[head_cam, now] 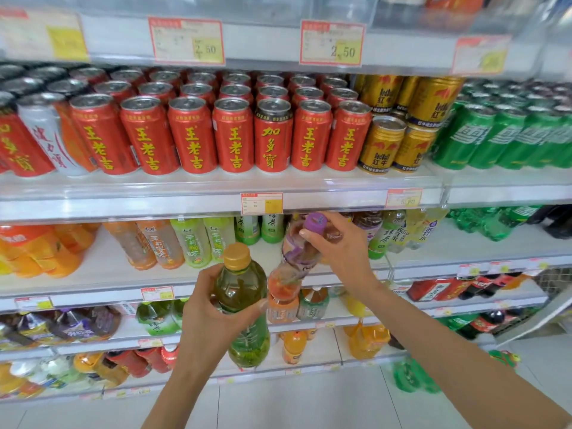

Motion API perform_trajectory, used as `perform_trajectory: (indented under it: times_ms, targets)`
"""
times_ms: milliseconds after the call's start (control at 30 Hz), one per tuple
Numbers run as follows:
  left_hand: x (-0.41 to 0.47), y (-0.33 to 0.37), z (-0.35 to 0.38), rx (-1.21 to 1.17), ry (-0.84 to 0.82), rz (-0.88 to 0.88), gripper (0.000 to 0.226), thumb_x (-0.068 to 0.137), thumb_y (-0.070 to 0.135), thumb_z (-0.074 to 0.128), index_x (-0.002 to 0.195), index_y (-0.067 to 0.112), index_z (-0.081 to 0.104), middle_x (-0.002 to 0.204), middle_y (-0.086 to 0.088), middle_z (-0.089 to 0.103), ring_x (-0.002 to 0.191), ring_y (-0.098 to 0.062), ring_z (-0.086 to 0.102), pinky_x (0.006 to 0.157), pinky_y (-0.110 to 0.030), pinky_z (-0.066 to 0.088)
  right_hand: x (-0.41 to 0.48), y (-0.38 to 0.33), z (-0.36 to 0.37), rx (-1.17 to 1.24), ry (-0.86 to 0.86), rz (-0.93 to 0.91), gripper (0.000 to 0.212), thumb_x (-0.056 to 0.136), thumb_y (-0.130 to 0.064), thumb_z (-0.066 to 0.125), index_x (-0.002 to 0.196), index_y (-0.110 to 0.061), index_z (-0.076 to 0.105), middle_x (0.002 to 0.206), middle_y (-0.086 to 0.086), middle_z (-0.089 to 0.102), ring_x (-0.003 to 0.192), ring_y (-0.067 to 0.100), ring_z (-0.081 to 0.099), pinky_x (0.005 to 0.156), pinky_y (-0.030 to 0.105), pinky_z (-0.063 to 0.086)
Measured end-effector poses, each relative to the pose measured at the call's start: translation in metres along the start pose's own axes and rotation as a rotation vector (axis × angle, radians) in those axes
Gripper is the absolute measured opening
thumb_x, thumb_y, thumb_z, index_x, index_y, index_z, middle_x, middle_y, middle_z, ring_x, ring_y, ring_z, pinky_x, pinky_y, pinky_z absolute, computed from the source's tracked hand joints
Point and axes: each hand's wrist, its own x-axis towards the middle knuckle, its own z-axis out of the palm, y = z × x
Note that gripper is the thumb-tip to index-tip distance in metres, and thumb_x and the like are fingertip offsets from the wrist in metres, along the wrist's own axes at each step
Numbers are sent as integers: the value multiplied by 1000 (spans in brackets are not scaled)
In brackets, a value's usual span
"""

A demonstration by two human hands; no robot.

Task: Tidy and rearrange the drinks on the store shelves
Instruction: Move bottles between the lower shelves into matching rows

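Gripping a gold-capped clear plastic bottle of green tea [244,308] upright, the left hand [210,317] curls round it while the right hand [343,252] clasps a tilted purple-capped bottle [297,252] near its neck.

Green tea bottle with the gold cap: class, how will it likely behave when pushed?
The green tea bottle looks full, so probably heavy for its size. Tall and narrow, it may tip. Round, it would likely roll if toppled.

Cans [235,134] on upper shelf [154,187]; shelved bottles [192,243] below; left-hand bottle [244,289] left of right-hand bottle [294,252].
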Motion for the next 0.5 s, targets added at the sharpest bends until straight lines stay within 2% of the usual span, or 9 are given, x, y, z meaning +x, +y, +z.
perform_trajectory:
  times_ms: [67,167,233,300,400,467,500]
  targets:
    - [5,19,8,-44,-11,37,64,50,27,91,99,36,51,94,12,63,85,-2,60,66,-13,42,3,-22,-29,-2,4,-48,19,75,-35,74,91,-30,65,73,-18,65,69,-5,59,66,10,44]
    - [13,48,17,-103,-22,88,61,45,41,88,94,38,52,88,12,66,80,2,61,66,-18,44,15,-63,-70,-15,44,-117,15,71,-43,68,84,-43,60,71,-18,66,66,0,58,61,13,45]
    - [21,70,23,-136,-22,133,60,43,45,84,94,38,55,86,14,67,79,4,61,67,-20,46,27,-91,-100,-1,88,-196,14,71,-43,68,83,-43,60,75,-20,66,64,2,57,60,13,45]
    - [28,95,29,-166,-13,195,62,39,51,77,96,37,56,89,22,67,78,4,62,67,-22,47,38,-118,-128,24,143,-267,13,71,-44,68,82,-39,63,75,-10,67,64,10,57,61,19,45]
    - [35,134,35,-201,19,294,55,41,48,75,92,39,56,86,31,65,76,10,61,61,-11,43,59,-150,-168,26,248,-336,7,77,-34,71,80,-34,65,71,1,66,65,21,55,62,22,46]
    - [36,155,35,-226,25,347,56,40,54,70,92,40,57,87,29,66,77,9,62,57,-6,44,75,-169,-195,37,314,-373,9,76,-41,69,79,-32,66,72,-2,67,68,26,60,66,31,50]
    - [35,164,35,-234,30,366,55,40,55,68,92,39,57,87,28,66,77,8,62,57,-5,44,83,-178,-210,48,355,-387,14,74,-45,67,78,-31,67,70,-7,66,67,21,60,65,32,50]
